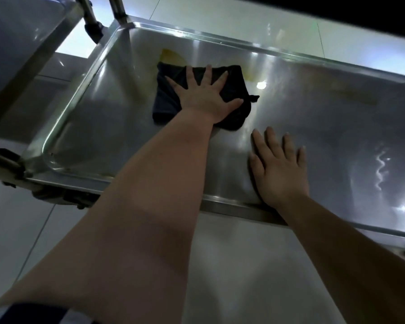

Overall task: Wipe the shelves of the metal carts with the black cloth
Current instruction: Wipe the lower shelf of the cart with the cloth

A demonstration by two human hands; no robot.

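Observation:
A folded black cloth (pixel 236 90) lies on the steel shelf (pixel 325 127) of a metal cart, towards its far left part. My left hand (pixel 206 94) presses flat on the cloth with fingers spread and straight. A yellowish smear (pixel 171 56) shows on the shelf just beyond the cloth, and another trace to the cloth's right. My right hand (pixel 278 169) rests flat on the bare shelf near its front rim, fingers straight, holding nothing.
The shelf has a raised rim (pixel 232 208) all round. Cart posts (pixel 117 8) rise at the far left corner. A second cart's shelf (pixel 21 40) stands higher to the left. A caster (pixel 56 195) sits under the near left corner. Pale tiled floor (pixel 232 265) surrounds the carts.

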